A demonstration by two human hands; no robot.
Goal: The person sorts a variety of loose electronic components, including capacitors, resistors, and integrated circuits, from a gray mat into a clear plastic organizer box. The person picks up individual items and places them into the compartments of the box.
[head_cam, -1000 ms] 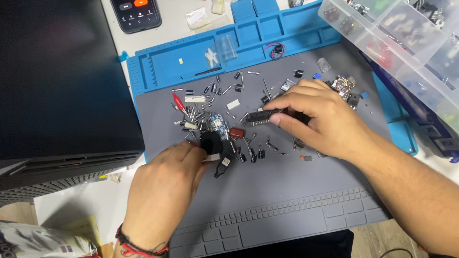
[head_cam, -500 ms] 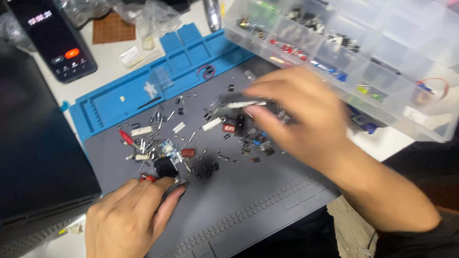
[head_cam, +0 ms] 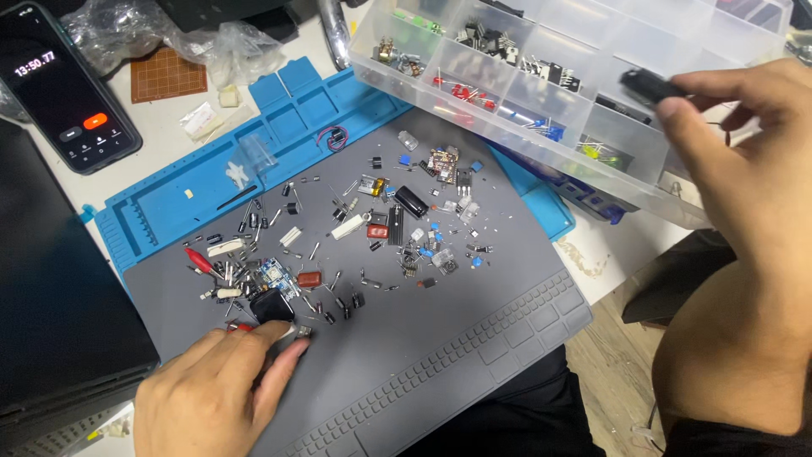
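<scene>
The right hand (head_cam: 744,161) pinches a slim black chip (head_cam: 647,85) over the clear plastic compartment box (head_cam: 507,101); the left hand (head_cam: 211,389), grip released, fingers touch a boxy black component (head_cam: 271,305) on the grey ribbed mat (head_cam: 457,338).

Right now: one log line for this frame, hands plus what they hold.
left hand: touching black block part on grey mat | right hand: pinching black oblong part over clear compartment box | loose parts: scattered mid-mat
</scene>
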